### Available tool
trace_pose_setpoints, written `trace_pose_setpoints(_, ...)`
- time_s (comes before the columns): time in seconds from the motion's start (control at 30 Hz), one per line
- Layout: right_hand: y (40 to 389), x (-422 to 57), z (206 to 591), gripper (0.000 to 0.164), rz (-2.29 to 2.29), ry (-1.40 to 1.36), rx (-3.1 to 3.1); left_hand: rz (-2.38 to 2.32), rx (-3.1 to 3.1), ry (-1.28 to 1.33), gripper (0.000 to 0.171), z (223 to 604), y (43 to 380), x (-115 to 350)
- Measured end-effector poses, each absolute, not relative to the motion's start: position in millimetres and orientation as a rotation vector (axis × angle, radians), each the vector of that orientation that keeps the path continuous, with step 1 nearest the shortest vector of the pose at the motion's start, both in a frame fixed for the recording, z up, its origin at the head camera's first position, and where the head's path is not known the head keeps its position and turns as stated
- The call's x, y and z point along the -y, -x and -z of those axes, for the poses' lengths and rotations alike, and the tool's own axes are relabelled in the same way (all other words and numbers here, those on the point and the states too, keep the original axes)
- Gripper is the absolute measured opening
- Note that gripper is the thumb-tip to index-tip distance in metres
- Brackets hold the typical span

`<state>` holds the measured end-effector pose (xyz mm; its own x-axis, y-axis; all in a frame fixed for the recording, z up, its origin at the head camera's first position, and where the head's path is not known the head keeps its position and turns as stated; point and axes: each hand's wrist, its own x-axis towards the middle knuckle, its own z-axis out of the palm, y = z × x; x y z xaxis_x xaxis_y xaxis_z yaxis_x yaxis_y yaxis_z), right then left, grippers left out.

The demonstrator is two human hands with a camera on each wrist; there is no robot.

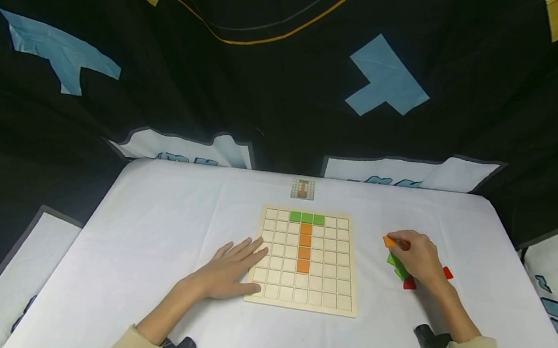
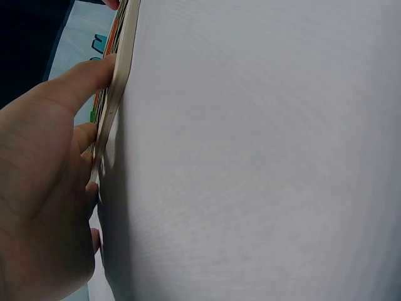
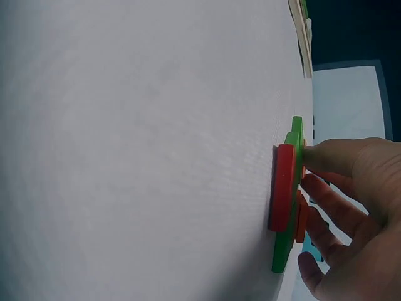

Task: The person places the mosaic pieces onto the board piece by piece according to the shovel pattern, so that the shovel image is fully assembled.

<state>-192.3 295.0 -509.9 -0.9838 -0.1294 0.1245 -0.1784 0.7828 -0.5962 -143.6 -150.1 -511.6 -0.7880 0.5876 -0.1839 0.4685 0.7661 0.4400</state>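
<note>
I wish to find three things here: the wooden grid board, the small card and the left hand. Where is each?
Wooden grid board (image 1: 317, 255): head view, a bare square.
Small card (image 1: 303, 189): head view, its middle.
Left hand (image 1: 221, 276): head view, its back.

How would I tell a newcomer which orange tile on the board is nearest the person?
On the white table, find the pale gridded board. Below its row of three green tiles, an orange column runs down. The tile is that column's last: orange above it, bare squares below.
</note>
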Motion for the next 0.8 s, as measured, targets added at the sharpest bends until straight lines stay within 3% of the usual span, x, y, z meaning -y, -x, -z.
trace_pose_setpoints(0.8, 185, -277, 502, 0.029, -0.999, -0.29, 2.9, -0.559, -2.647, -0.833, 0.08, 510, 143, 150)
